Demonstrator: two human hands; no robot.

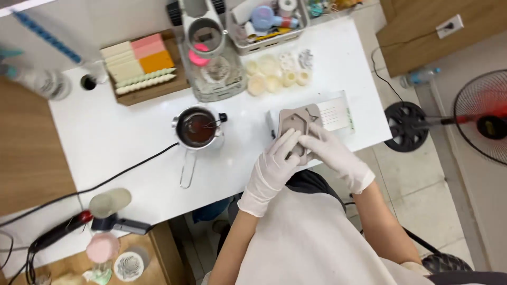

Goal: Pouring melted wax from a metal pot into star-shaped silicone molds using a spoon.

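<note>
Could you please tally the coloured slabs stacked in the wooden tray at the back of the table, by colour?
Cream slabs: 3
Pink slabs: 2
Orange slabs: 1
Total: 6, all in the tray.

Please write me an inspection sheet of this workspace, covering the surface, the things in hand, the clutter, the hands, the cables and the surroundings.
Surface: white rectangular table, wooden floor on one side.
Job's things: beige silicone mould at the near edge, beside a small metal pot of dark liquid.
Clutter: wooden tray of pastel wax blocks, pale round cast pieces, grey basket of tools.
Grippers: left hand and right hand, both in white gloves, rest on the mould.
Cables: black cord runs from the pot off the table.
Surroundings: floor fan, wall socket, plastic bottle.
</note>
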